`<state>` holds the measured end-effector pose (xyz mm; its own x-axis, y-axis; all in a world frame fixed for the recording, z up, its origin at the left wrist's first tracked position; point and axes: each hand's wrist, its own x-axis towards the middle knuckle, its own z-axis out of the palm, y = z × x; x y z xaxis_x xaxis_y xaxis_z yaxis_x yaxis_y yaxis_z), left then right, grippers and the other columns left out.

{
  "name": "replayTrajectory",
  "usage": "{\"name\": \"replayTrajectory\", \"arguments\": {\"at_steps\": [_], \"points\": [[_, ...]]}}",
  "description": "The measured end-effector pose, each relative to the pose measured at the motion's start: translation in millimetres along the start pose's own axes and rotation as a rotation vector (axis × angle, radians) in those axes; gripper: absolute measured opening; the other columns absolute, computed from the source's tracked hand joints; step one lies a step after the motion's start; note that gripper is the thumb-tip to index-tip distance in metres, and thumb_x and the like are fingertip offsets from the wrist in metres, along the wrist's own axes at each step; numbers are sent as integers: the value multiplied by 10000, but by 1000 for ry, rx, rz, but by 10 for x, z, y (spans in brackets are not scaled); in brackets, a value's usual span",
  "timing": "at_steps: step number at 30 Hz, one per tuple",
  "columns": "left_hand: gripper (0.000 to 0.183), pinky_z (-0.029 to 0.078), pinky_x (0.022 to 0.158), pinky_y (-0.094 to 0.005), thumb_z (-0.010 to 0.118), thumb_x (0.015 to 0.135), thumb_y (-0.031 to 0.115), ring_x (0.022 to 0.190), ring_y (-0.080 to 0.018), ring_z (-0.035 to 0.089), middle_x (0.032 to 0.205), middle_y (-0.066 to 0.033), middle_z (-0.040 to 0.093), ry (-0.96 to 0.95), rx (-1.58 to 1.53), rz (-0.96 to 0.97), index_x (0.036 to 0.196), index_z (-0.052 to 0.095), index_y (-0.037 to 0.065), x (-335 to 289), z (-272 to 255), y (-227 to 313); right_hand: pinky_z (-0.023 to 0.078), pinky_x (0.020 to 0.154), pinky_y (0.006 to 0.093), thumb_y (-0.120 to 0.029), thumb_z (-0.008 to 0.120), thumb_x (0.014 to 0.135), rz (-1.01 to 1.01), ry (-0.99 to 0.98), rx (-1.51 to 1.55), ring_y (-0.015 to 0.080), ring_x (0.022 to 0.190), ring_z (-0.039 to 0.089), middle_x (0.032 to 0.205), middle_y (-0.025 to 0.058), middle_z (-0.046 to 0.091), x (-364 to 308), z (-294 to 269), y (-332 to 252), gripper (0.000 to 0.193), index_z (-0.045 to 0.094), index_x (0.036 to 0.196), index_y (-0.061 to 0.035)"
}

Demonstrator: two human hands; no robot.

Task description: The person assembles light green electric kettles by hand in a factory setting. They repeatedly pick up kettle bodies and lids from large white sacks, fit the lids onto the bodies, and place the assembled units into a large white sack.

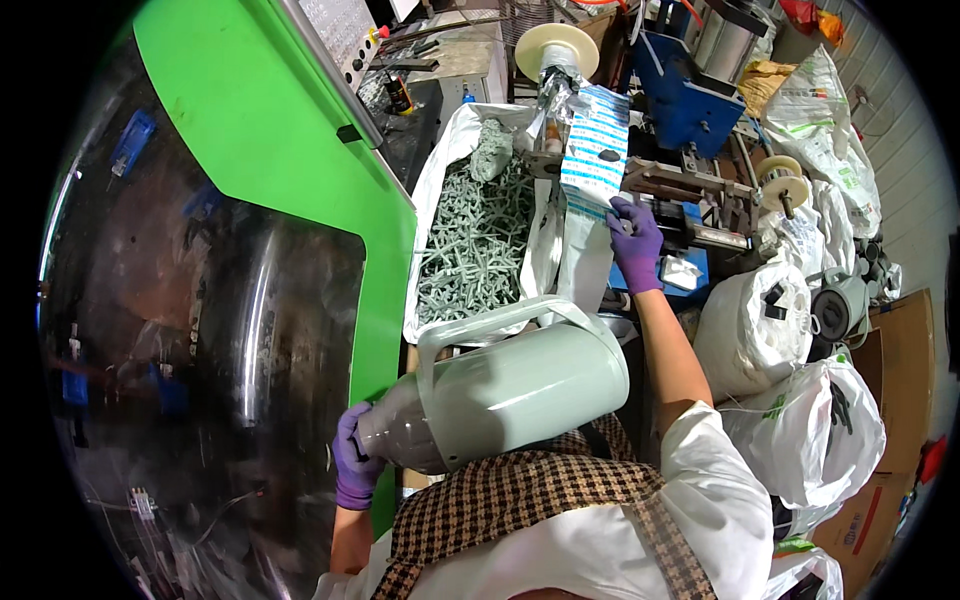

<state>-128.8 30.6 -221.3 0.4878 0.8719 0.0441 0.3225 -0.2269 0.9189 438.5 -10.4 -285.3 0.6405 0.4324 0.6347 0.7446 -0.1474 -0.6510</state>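
A pale green thermos jug [525, 390] with a long handle lies on its side across the front of my checked apron. Its narrow grey neck points left, and my left hand [357, 457], in a purple glove, is closed round that end. My right hand [635, 245], also gloved in purple, reaches forward with its fingers bent at the lower right edge of a strip of blue-and-white printed film [596, 145]. Its fingertips appear to pinch that edge. The strip hangs below a cream spool [558, 52] and overlaps a white sheet beneath.
Left of me stands a large green machine [270, 130] with a dark window. A white-lined box [412, 300] holds many grey-green plastic scraps. Blue equipment [690, 100] stands at the back right, above a smaller spool [782, 185]. Filled white sacks [755, 325] and cardboard [900, 370] line the right side.
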Motion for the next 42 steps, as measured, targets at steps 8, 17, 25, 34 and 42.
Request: {"name": "replayTrajectory", "arguments": {"at_steps": [8, 17, 25, 34, 42], "points": [[753, 491, 964, -359, 801, 603, 97, 1089, -297, 612, 1171, -159, 581, -51, 261, 282, 1291, 529, -41, 163, 124, 325, 292, 1129, 572, -169, 806, 691, -208, 89, -382, 252, 1072, 615, 927, 16, 650, -16, -127, -208, 256, 714, 926, -211], [814, 439, 1039, -400, 789, 612, 149, 1226, -302, 533, 1304, -177, 519, -120, 187, 432, 1349, 485, -19, 638, 616, 593, 472, 988, 349, 81, 513, 914, 2, 144, -119, 223, 1109, 618, 1313, 119, 615, -667, -1818, -651, 302, 649, 1180, 33], [790, 379, 1078, -458, 875, 585, 198, 1243, -385, 494, 1408, -259, 474, -431, -83, 923, 1244, 477, 25, 1133, 3088, 804, 530, 915, 353, -55, 625, 953, 575, 373, 245, 190, 1065, 623, 1178, 71, 647, -1442, -3002, 341, 301, 625, 1255, -48], [787, 402, 1053, -471, 879, 636, 199, 1250, -401, 407, 1331, -219, 411, -783, -173, 582, 1268, 437, 44, 590, 4239, -203, 465, 637, 250, -253, 675, 934, 1173, 614, 920, 128, 699, 564, 799, -11, 620, -2251, -3116, 1624, 94, 686, 986, -175], [762, 386, 1013, -511, 877, 579, 133, 1185, -403, 438, 1212, -216, 470, -688, 102, 938, 1183, 416, 70, 402, 4401, -28, 360, 462, 269, -256, 644, 956, 1401, 607, 951, 96, 501, 467, 613, -42, 532, -2498, -3233, 1776, 165, 633, 818, -167]]}}
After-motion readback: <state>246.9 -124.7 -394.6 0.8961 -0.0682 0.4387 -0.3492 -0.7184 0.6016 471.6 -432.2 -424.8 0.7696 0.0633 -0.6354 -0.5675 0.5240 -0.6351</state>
